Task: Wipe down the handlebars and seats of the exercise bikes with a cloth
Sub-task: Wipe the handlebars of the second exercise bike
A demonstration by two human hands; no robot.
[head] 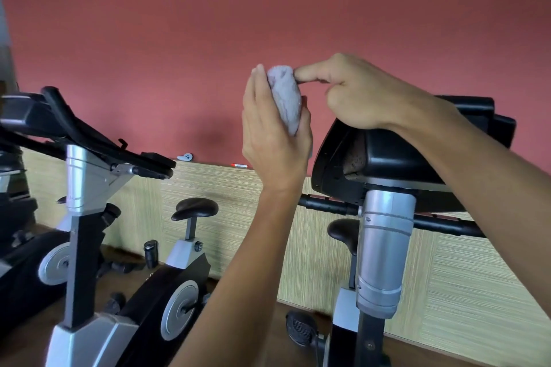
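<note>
Obs. Three exercise bikes stand along a red wall above a pale reeded panel. Nearest, right of centre: bike with a black console point(396, 158) on a silver post point(384, 250), black handlebar point(328, 205) running crosswise under the console, its seat point(343, 232) partly hidden behind the post. Middle bike: dark seat point(195, 208), clear to reach. Left bike: black handlebars point(89, 131) sloping down toward the middle of the room.

Hands. Both raised in front of the wall, above the near console. The left hand point(272, 140) stands upright, palm cupped around a bunched grey-white cloth point(284, 98), fingers pressed together behind it. The right hand point(354, 92) has its heel resting on the console top; its forefinger and thumb pinch the upper edge of the cloth, the other fingers curled under.

Step in hand (judgement): readying the cloth, refolding or re-bunching it, before wiping. The cloth is in the air, touching no part of any bike.

How to do it well (judgement):
- Open the wad into a flat pad with a fresh face outward; a tight ball touches little.
- Wrap the pad around the near handlebar and draw it along the tube, end to end, turning the wrist to reach the underside.
- Steady the console with the free hand while wiping.
- Seats: wipe top first, then edges and nose.
- Refold between bikes.

No wiped or unwiped area can be told apart here.
</note>
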